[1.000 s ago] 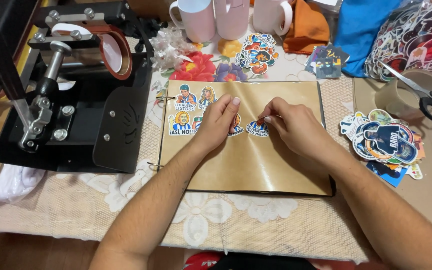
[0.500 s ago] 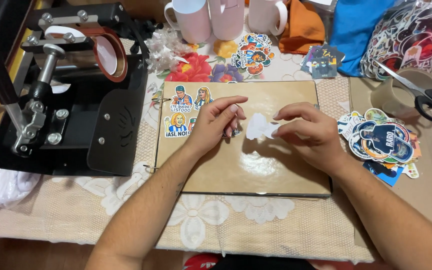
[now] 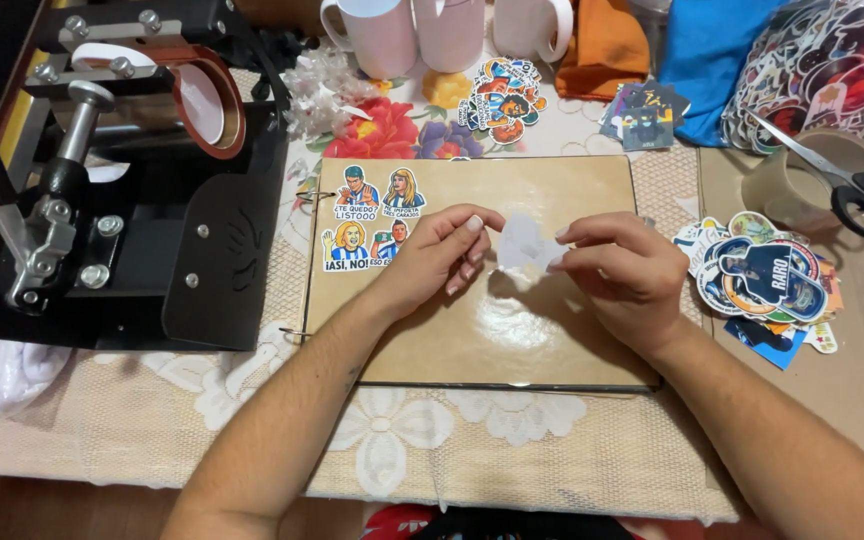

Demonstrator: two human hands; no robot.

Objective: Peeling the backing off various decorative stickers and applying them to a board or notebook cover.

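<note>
Both hands met above the brown board (image 3: pixel 512 330), which served as the anchor for everything else. The right hand (image 3: pixel 624 272) pinched a small white sticker piece (image 3: pixel 524 242) between thumb and fingertips, closed on its right edge; the left hand (image 3: pixel 442 255) had its fingers curled together at the piece's left edge, seemingly touching it — though whether it truly gripped could not be told. Held this way, over the middle of the board's upper half and clear of its surface, the piece could be worked at its edges by both sets of fingertips.

The piece showed only a plain white face, irregular in outline, thin and slightly curled — its printed side, if any, was hidden.

Four cartoon stickers (image 3: pixel 372 220) sat at the board's upper-left corner. A black press machine (image 3: pixel 122 190) stood left of the board; a sticker pile (image 3: pixel 767 280) and scissors (image 3: pixel 852 180) lay to its right.
</note>
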